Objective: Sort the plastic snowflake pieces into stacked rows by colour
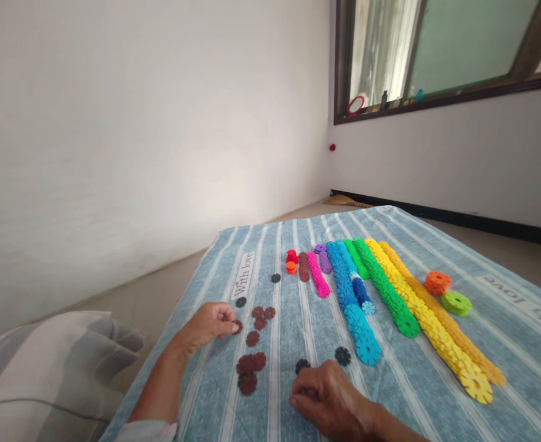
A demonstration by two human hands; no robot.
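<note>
My left hand [212, 322] pinches a brown notched plastic disc [238, 326] between thumb and finger at the left part of the cloth. Close by lie several loose brown discs [260, 321], with a brown heap [248, 382] nearer to me. A black disc [241, 302] rests just beyond the left hand. My right hand [328, 396] is closed, its fingers curled low over the cloth; what they hold, if anything, is hidden. Just past its knuckles are two black discs, one partly covered [302, 366] and one in full view [342, 356].
Overlapping rows of blue [362, 334], green [392, 301] and yellow discs [436, 331] run along the right side of the striped cloth [288, 331]. Short pink [319, 276] and brown rows [303, 267] stand farther back. Orange [438, 283] and lime stacks [457, 302] sit at right.
</note>
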